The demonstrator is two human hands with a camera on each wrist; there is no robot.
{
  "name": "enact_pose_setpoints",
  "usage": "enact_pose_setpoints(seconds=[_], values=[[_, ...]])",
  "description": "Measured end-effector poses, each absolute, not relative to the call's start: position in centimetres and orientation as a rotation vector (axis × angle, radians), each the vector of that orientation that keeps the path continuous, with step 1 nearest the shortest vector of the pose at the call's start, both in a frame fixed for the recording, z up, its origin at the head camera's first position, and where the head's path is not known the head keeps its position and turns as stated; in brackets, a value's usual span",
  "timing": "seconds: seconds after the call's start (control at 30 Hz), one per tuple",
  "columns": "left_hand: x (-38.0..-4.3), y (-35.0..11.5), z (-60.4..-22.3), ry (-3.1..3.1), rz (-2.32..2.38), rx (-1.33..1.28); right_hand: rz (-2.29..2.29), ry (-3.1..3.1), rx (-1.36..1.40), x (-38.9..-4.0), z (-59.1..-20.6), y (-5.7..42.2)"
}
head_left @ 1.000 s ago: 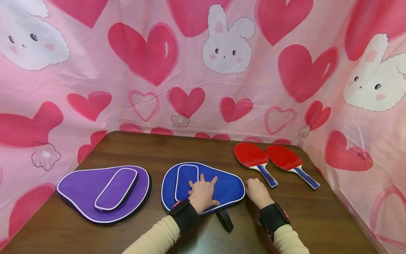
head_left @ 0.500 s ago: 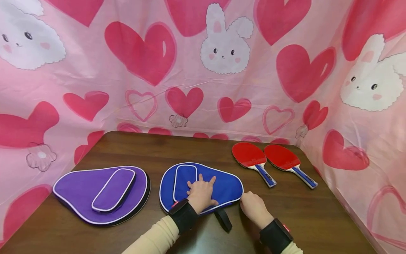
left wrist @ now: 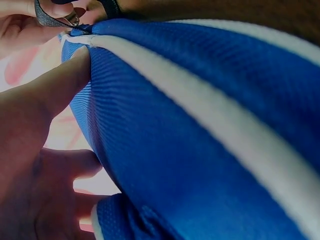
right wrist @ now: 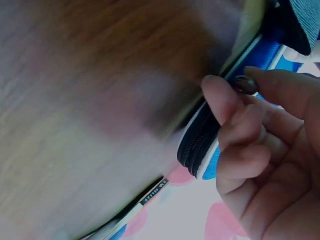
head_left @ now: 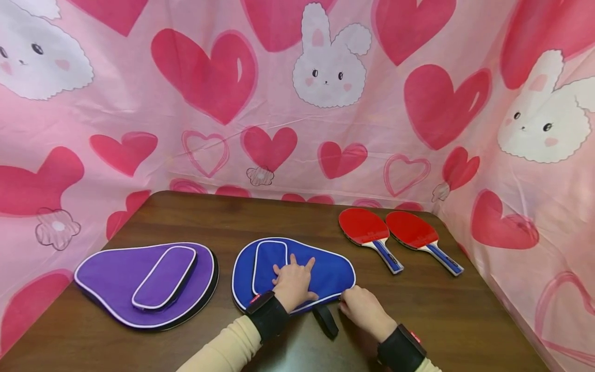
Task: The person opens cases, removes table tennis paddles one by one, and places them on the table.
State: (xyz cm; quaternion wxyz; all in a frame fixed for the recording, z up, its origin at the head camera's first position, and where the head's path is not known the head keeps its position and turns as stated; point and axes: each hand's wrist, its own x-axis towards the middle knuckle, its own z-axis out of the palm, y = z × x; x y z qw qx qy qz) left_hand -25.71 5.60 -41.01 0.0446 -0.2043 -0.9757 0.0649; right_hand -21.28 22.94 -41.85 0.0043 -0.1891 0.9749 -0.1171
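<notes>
A blue paddle case (head_left: pixel 325 274) with white piping lies flat on the table, its narrow end to the right. My left hand (head_left: pixel 294 284) rests on top of it with fingers spread. At the near edge by the narrow end, my right hand (head_left: pixel 364 310) pinches a small metal zipper pull (right wrist: pixel 245 84) between thumb and forefinger. The case's black zipper (right wrist: pixel 195 142) runs along the side beyond those fingers. A black strap loop (head_left: pixel 326 321) sticks out from the near edge, between the two hands.
A purple paddle case (head_left: pixel 111 279) with a front pocket lies at the left of the wooden table (head_left: pixel 218 217). Two red table tennis paddles, one nearer the middle (head_left: pixel 362 226) and one farther right (head_left: pixel 411 229), lie at the back right. Pink heart-print cloth hangs behind.
My right hand has slid left and toward me, from the narrow tip of the blue case along its near edge. The left hand stays on the case. The head view has shifted slightly.
</notes>
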Motion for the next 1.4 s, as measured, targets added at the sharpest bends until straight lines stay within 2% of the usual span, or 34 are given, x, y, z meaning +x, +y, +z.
enact_pose_setpoints(seconds=[0.23,0.47,0.7,0.93,1.07,1.4], values=[[-25.4,5.6,-40.8,-2.987,0.137,-0.582,-0.375,3.057,-0.518,-21.7,-42.0,22.7],[-22.8,5.7,-41.3,-3.005,0.023,-0.467,-0.511,3.001,-0.514,-22.6,-41.2,23.2],[-19.7,5.8,-41.8,-3.072,0.022,-0.444,-0.61,3.109,-0.727,-26.3,-39.4,20.9],[-19.0,6.0,-42.3,-3.145,0.047,-0.436,-0.455,2.936,-0.918,-30.2,-39.9,16.5],[-19.1,6.1,-42.4,-3.179,0.011,-0.445,-0.353,2.828,-0.851,-30.9,-40.5,15.1],[-19.4,5.3,-43.0,-3.019,-0.032,-0.495,-0.442,2.796,-0.636,-31.3,-40.2,14.9]])
